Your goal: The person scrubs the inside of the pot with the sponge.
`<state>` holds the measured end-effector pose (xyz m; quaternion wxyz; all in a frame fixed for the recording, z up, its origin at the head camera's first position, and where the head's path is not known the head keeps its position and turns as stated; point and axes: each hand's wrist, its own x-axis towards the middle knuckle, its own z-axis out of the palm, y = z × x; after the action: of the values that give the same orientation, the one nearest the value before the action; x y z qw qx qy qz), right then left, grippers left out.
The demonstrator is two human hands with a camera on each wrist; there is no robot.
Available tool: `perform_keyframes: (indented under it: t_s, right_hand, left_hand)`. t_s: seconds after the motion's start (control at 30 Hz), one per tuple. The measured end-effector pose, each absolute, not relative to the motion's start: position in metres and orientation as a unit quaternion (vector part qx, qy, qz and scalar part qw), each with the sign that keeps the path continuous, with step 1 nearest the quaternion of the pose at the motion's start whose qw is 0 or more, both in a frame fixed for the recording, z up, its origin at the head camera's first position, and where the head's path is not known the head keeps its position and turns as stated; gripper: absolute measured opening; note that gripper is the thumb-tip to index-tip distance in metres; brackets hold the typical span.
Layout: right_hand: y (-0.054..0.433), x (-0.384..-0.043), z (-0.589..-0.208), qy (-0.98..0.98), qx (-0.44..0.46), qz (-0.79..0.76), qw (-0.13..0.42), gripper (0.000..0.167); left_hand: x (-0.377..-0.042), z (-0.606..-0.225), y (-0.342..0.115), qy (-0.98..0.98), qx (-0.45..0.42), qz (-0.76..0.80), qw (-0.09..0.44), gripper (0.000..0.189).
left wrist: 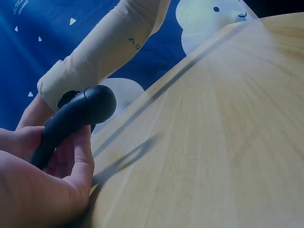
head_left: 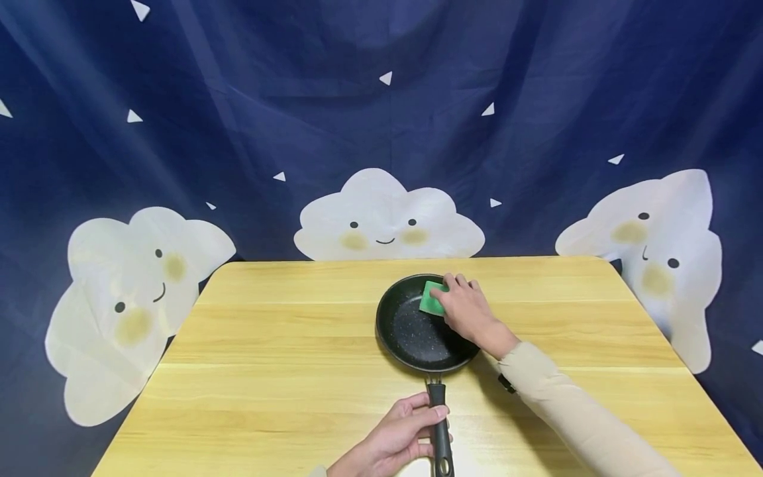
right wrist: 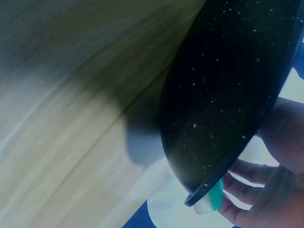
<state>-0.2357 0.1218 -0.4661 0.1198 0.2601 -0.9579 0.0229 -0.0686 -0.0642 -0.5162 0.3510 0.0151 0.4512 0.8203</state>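
A black frying pan [head_left: 411, 338] with a speckled surface sits in front of me on the table side nearest the middle. My left hand [head_left: 401, 434] grips its black handle [head_left: 440, 424], thumb on top and fingers wrapped beneath. In the left wrist view the handle [left wrist: 78, 114] stands raised over the wood and casts a shadow. My right hand [head_left: 467, 310] holds a green sponge [head_left: 428, 299] inside the pan, at the far right of its bowl. The right wrist view shows the sponge [right wrist: 216, 195], green and white, past the pan's rim, partly hidden by the pan's speckled outer side [right wrist: 223, 95].
The pale wooden table [head_left: 268, 344] spreads to both sides of the pan. Behind its far edge hangs a dark blue curtain [head_left: 334, 119] with white clouds and triangles. A dark band [head_left: 507, 383] shows at my right wrist, by the beige sleeve [head_left: 572, 404].
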Motion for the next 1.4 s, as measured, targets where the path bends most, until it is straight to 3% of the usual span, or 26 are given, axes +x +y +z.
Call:
perform_keyframes:
  t_s: [0.33, 0.73, 1.4]
  right_hand:
    - [0.125, -0.232, -0.459, -0.959, 0.269, -0.002, 0.093, 0.039]
    - [0.133, -0.229, -0.448, -0.958, 0.283, 0.032, 0.031, 0.035]
    - [0.141, -0.227, -0.442, -0.936, 0.347, 0.054, -0.003, 0.034]
  left_hand:
    - [-0.068, -0.516, -0.064, 0.441, 0.018, 0.824, 0.356, 0.011]
    - [-0.069, -0.516, -0.063, 0.448, 0.013, 0.821, 0.353, 0.021]
    - [-0.069, -0.515, -0.065, 0.443, 0.013, 0.822, 0.357, 0.023]
